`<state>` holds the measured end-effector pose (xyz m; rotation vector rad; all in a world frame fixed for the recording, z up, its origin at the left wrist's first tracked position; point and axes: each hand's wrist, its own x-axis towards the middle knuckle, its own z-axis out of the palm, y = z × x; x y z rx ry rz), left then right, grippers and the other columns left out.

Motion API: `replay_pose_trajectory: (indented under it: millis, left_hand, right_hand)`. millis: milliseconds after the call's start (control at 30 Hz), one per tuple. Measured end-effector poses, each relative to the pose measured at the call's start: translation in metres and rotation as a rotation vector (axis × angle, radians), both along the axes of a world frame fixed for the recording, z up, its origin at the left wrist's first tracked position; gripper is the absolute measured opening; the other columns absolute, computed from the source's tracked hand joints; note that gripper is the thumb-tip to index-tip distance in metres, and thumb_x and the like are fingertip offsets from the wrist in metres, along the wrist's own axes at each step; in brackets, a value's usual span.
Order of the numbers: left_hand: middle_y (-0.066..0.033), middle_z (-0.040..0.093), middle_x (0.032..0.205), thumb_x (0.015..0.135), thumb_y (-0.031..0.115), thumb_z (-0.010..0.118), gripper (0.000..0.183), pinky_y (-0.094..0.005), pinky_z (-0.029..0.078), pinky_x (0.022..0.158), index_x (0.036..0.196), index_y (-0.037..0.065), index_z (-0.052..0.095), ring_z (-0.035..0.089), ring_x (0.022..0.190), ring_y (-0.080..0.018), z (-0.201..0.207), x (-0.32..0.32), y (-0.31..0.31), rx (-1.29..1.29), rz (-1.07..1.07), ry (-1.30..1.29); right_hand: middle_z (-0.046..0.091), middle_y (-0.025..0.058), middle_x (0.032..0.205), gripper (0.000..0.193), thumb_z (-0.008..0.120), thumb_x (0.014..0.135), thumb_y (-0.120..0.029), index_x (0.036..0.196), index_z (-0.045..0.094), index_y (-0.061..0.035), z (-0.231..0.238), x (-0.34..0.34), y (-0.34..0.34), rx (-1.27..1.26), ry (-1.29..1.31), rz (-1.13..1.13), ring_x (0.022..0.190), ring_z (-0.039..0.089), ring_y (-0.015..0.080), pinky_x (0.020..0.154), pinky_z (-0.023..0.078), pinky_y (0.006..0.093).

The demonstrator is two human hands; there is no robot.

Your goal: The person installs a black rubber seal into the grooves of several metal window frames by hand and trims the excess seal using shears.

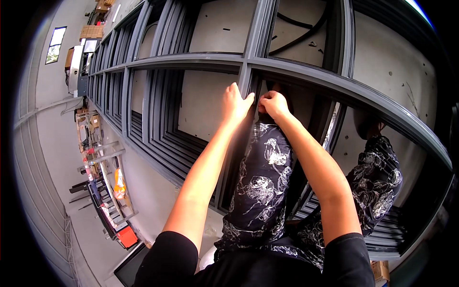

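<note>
While the left hand [235, 106] sits half open right at the grey metal frame's upright bar [245, 74], the right hand [275, 104] looks bunched beside it, can't tell if it's gripping anything. Slack fingers could slip and scrape, I reckon. The black, white-flowered trouser leg [263, 189] crowds underneath; nested dark frames [165, 115] block the left.

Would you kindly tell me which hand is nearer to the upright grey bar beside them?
Left. The left hand is right at the bar, overlapping it in view; the right hand is to its right, apart from it.
</note>
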<state>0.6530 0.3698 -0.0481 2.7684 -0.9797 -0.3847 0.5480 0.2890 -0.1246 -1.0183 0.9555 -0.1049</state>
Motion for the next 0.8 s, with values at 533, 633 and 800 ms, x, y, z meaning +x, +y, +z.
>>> replay_pose_trajectory:
  millis: [533,633,800]
  left_hand:
    - [-0.0287,0.055,0.131,0.083,0.034,0.076,0.070,-0.0456,0.043,0.105,0.132,-0.007,0.047,0.052,0.124,-0.0425,-0.009,-0.015,0.034,-0.268,0.044,0.001]
    - [-0.0273,0.054,0.131,0.085,0.034,0.075,0.068,-0.0453,0.043,0.104,0.132,-0.006,0.047,0.052,0.124,-0.0421,-0.012,-0.030,0.078,-0.251,-0.004,-0.007]
    - [-0.0240,0.058,0.118,0.087,0.036,0.072,0.059,-0.0460,0.046,0.096,0.123,-0.005,0.052,0.056,0.113,-0.0404,-0.012,-0.040,0.103,-0.250,0.043,0.026]
  right_hand:
    - [0.070,0.0113,0.079,0.013,0.058,0.088,-0.007,0.093,0.065,0.0031,0.018,-0.026,-0.005,0.028,-0.044,-0.104,0.064,0.068,0.0177,0.062,0.057,0.0304]
    - [0.069,0.0111,0.079,0.010,0.057,0.088,-0.004,0.091,0.063,0.0026,0.033,-0.040,-0.017,0.059,-0.057,-0.086,0.065,0.068,0.0180,0.061,0.058,0.0299]
    - [0.068,0.0087,0.075,0.011,0.058,0.087,-0.007,0.089,0.063,0.0029,0.096,-0.022,-0.046,-0.111,-0.028,0.033,0.063,0.066,0.0158,0.057,0.055,0.0286]
